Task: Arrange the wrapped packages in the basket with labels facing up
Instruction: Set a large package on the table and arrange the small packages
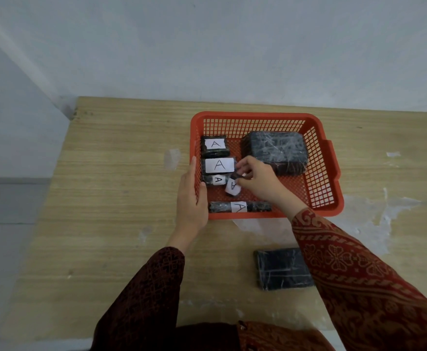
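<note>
Head view: right hand (254, 177) pinches a small wrapped package (233, 187) inside the red basket (329, 158); left hand (191, 196) lies open against its rim.
The package looks light, slick with film; best gripped by its ends.

Left hand (191, 198) flat and upright, palm turned inward, fingers straight and together, thumb (202, 192) hooked over to the inner side. Left forearm running up from the lower middle in a dark patterned sleeve (154, 287). Right hand (256, 179) reaching in from the right, palm down, wrist bent, fingertips (241, 171) bunched in a pinch. Right arm stretched diagonally from the lower right corner in a red patterned sleeve (354, 274).
</note>
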Demonstrator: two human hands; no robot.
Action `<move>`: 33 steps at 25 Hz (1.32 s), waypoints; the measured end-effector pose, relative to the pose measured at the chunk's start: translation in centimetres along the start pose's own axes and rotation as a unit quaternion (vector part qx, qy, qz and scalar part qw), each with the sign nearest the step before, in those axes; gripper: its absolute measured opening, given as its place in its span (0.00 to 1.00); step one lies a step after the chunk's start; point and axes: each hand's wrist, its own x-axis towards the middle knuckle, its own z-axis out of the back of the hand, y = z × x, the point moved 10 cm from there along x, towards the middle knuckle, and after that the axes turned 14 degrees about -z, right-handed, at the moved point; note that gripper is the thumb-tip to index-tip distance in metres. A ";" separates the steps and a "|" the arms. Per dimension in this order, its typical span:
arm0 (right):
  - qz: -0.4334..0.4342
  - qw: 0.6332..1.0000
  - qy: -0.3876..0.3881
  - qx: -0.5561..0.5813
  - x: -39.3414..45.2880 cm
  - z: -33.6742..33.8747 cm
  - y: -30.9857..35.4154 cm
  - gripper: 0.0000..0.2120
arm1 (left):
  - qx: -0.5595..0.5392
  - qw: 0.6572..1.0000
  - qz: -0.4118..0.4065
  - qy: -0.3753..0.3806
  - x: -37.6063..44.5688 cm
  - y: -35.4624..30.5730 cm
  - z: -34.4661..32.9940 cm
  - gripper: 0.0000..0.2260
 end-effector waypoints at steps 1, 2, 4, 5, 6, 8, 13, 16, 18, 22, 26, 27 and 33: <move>0.022 1.000 -0.006 -0.015 0.1 0.4 0.7 0.10 | 0.000 1.000 0.000 0.001 0.0 0.0 0.0 0.25; 0.045 0.998 0.000 -0.041 0.3 0.3 1.5 0.08 | 0.000 1.000 0.000 0.002 0.0 -0.1 0.0 0.25; 0.101 0.986 0.033 -0.131 0.0 -1.4 2.9 0.06 | 0.003 1.000 -0.004 -0.001 0.0 -0.1 0.0 0.25; 0.129 0.973 0.052 -0.183 -0.3 -2.7 3.4 0.07 | 0.006 1.000 -0.008 -0.005 0.0 -0.2 0.1 0.25; 0.152 0.960 0.068 -0.225 -0.5 -4.1 3.7 0.08 | 0.009 1.000 -0.012 -0.007 0.0 -0.3 0.2 0.25; 0.180 0.945 0.083 -0.259 -1.0 -6.1 4.2 0.10 | 0.010 1.000 -0.016 -0.009 0.0 -0.3 0.2 0.25; 0.186 0.955 -0.026 -0.228 -1.1 -3.6 4.8 0.06 | 0.007 1.000 -0.009 -0.007 0.0 -0.1 0.1 0.24; 0.050 0.975 -0.020 -0.217 0.0 -1.8 0.7 0.09 | 0.008 1.000 0.003 -0.007 -0.1 0.1 0.1 0.24; 0.010 0.974 0.014 -0.225 -0.1 -2.6 -0.8 0.09 | 0.009 1.000 0.008 -0.003 -0.1 0.2 0.0 0.24; 0.016 0.982 0.043 -0.185 -0.4 -4.5 0.0 0.07 | 0.014 1.000 0.005 0.002 0.0 0.0 0.1 0.24; -0.026 0.970 -0.027 -0.239 -0.6 -1.4 -1.2 0.10 | 0.010 1.000 0.008 0.007 -0.1 0.0 0.0 0.25; -0.055 0.954 -0.046 -0.290 -0.6 -0.3 -2.2 0.14 | 0.013 1.000 0.010 0.008 -0.1 0.0 0.0 0.25; -0.130 0.945 0.051 -0.297 -1.5 -1.1 -5.6 0.20 | 0.026 0.999 0.018 0.026 -0.2 -0.5 0.0 0.25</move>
